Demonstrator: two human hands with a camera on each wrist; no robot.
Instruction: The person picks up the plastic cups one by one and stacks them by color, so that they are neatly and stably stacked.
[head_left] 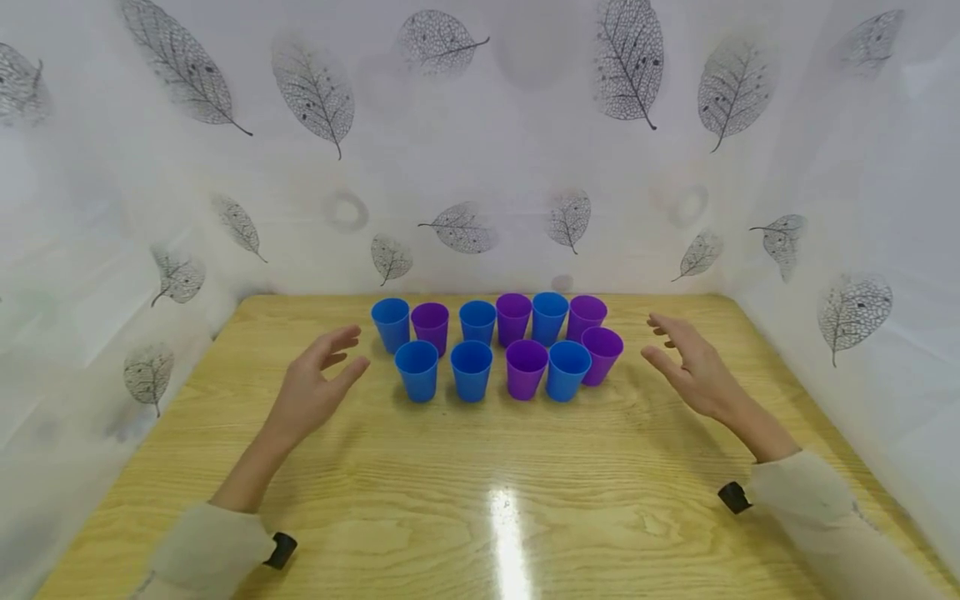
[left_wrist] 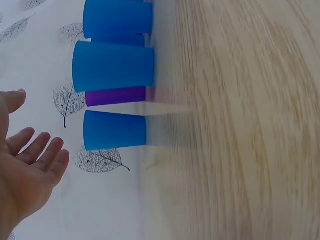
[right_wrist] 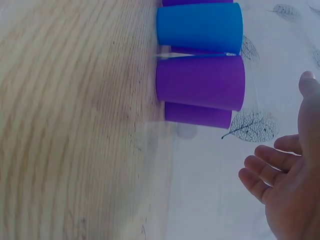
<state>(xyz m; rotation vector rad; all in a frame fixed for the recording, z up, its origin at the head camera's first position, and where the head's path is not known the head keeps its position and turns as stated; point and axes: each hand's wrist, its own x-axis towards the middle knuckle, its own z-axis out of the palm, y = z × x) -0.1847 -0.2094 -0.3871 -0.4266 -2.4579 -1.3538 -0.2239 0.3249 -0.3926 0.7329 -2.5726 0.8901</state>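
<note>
Several blue and purple cups stand upright, mouths up, in two loose rows toward the back of the table. My left hand [head_left: 313, 387] hovers left of them, fingers spread and relaxed, nearest the front-left blue cup [head_left: 417, 373] and the back-left blue cup [head_left: 392, 327]. On the other side, my right hand [head_left: 693, 371] is held over the table with loosely bent fingers, apart from the purple cup [head_left: 602, 357] at the right end. In the right wrist view that purple cup [right_wrist: 200, 82] stands beside a blue cup [right_wrist: 199, 24]. Both hands hold nothing.
The wooden table [head_left: 420, 500] has a bright glare streak at its front middle. A pale sheet printed with leaves [head_left: 525, 150] hangs along the back and both sides. Each sleeve carries a small black piece [head_left: 281, 550] at the wrist.
</note>
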